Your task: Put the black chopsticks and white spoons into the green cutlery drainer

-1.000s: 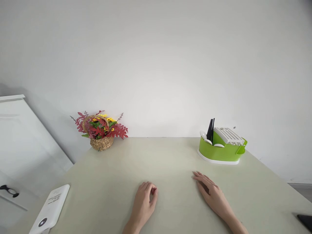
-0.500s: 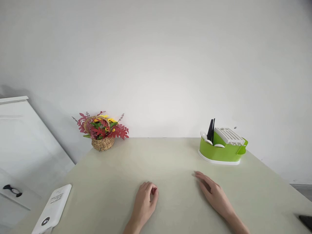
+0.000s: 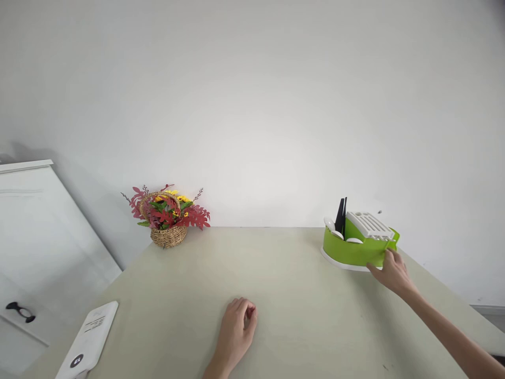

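"Where's our caddy [image 3: 351, 253]?"
"Table's [image 3: 276, 268] back right, lengthwise left-right, slatted end rightward, utensils [image 3: 339, 220] inside."
"Our grip?"
"Right hand [image 3: 394, 271] spread at that end; left hand [image 3: 235, 327] curled, thumb meeting forefinger."

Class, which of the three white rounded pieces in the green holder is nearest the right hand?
The rightmost white piece in the green holder; the other two sit farther left from the right hand.

Wall [image 3: 252, 116]: pale grey, brighter mid-wall | Cabinet [image 3: 43, 237]: white, left, black handle [image 3: 20, 312] | Table [image 3: 177, 300]: pale green
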The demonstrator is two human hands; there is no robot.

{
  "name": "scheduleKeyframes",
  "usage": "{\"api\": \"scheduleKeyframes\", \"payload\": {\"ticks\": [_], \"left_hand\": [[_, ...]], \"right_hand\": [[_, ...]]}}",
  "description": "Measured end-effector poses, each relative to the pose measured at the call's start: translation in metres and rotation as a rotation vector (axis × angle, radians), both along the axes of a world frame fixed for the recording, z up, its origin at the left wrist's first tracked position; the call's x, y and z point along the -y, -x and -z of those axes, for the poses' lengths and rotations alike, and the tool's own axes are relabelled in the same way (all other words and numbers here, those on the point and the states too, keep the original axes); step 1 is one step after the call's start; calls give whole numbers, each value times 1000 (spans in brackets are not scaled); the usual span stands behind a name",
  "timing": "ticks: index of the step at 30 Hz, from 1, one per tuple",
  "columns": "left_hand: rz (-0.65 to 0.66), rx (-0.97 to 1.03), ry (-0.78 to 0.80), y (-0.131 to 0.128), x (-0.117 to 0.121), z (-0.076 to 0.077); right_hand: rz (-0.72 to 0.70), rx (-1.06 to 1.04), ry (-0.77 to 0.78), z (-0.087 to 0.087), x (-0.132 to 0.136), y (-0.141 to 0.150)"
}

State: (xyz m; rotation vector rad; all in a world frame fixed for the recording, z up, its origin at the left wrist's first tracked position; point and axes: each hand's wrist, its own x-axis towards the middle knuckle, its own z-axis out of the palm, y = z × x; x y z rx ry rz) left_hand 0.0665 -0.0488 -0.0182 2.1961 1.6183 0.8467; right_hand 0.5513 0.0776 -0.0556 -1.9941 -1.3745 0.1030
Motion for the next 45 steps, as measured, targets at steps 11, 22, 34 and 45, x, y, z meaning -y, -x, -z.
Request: {"api": "scheduleKeyframes", "payload": {"ticks": [11, 22, 34, 45], "left_hand": [[10, -7, -42, 0, -1, -1], [0, 8, -55, -3, -1, -4], [-59, 147, -9, -1, -2, -1], [-152, 418, -319, -44, -58, -113]], "right_hand": [[-207, 255, 20, 14, 31, 43], [-313, 259, 3, -3, 88, 152], [-420, 234, -113, -2, 143, 217], [-429, -120, -173, -10, 166, 185]]}}
